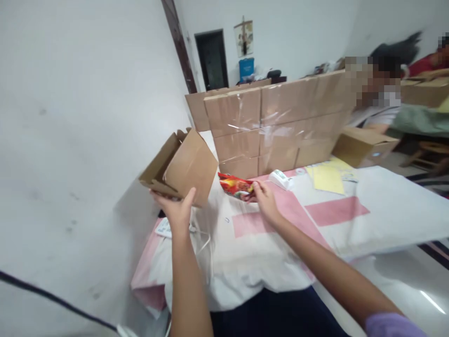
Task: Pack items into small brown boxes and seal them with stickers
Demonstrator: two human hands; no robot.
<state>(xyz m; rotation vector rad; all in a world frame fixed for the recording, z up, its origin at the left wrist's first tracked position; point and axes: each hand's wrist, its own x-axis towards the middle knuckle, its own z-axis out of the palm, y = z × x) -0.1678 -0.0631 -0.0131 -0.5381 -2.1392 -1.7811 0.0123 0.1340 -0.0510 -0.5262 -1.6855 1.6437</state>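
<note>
An open cardboard box (192,164) is tilted above the left end of the table, its opening toward the upper left. My left hand (177,208) grips its lower edge, thumb against the side and fingers underneath. To the right of the box, my right hand (263,196) pinches the right end of a shiny red and yellow packet (235,185). The packet is outside the box, just over the cloth. Some fingertips of my left hand are hidden beneath the cardboard.
Taped cardboard boxes (280,121) form a wall along the table's back. A white device (279,179), yellow paper (326,178) and another box (365,147) lie rightward. A power strip (163,228) with cables sits left. A person (377,98) is behind the wall's right end.
</note>
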